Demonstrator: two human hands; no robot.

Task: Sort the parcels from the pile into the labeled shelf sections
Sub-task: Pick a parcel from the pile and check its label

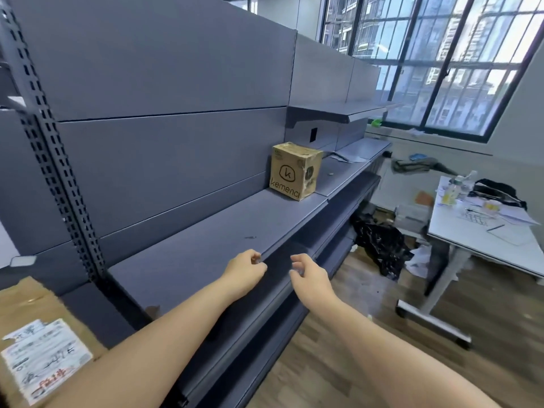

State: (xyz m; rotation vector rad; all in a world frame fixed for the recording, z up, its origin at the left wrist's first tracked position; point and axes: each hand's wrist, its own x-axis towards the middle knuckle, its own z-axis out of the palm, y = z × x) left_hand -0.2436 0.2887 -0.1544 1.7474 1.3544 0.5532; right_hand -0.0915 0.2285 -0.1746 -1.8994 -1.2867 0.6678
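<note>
I see a grey metal shelf (206, 240). One brown carton (295, 175) stands on it (upright, far end). Second labelled parcel (38, 346) lies nearest me.

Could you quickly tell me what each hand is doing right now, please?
Left hand: fingers loosely curled, holding nothing.
Right hand: fingers loosely curled, holding nothing.

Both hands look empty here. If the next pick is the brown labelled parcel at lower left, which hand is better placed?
Left, probably. The left hand hovers empty over the shelf, on the labelled parcel's side; the right hand would have to cross over.
</note>
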